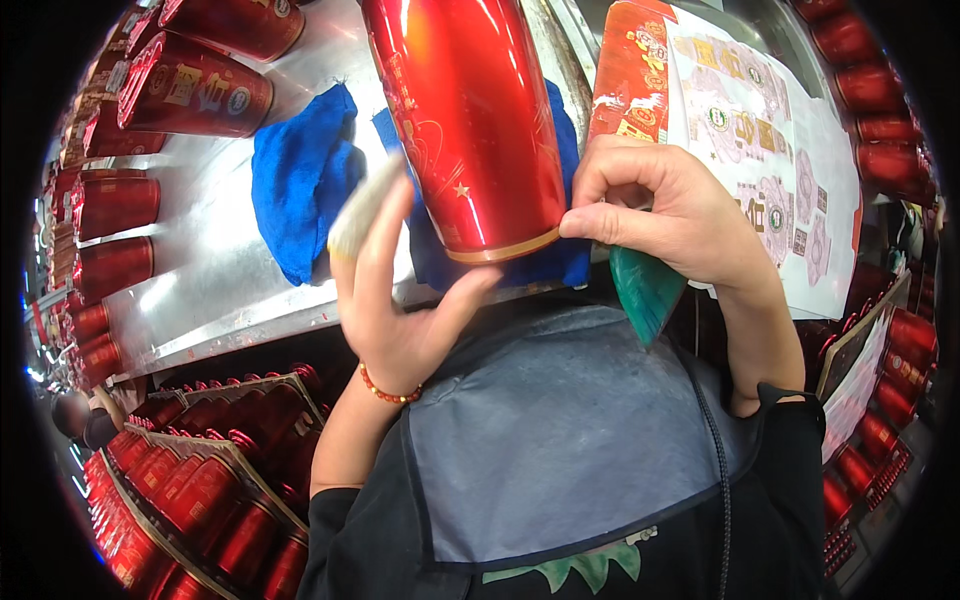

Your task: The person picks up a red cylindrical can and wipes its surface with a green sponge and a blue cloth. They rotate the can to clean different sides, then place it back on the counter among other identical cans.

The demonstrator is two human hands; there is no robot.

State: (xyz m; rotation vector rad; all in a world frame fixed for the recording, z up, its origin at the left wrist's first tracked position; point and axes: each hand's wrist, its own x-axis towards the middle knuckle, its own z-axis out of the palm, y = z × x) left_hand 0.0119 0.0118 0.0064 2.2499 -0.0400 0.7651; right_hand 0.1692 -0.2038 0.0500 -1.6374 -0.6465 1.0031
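Observation:
A large glossy red bottle (480, 130) with a gold band at its near end lies on blue cloth, tilted slightly. My left hand (400, 310) is spread beside that near end, thumb close under the gold band. Whether it touches the bottle I cannot tell. One of its fingers wears a pale cover and is blurred. My right hand (665, 205) is closed on a green scraper (645, 290), whose pointed blade hangs below the palm. The right thumb and forefinger meet at the bottle's right edge, near the band.
Another blue cloth (308, 185) is bunched on the metal table (215, 300). Printed sticker sheets (770, 170) lie at right, beside a red printed sheet (628, 75). Several red bottles (195, 88) line the table's left, and racks of more (200, 490) stand lower left and right.

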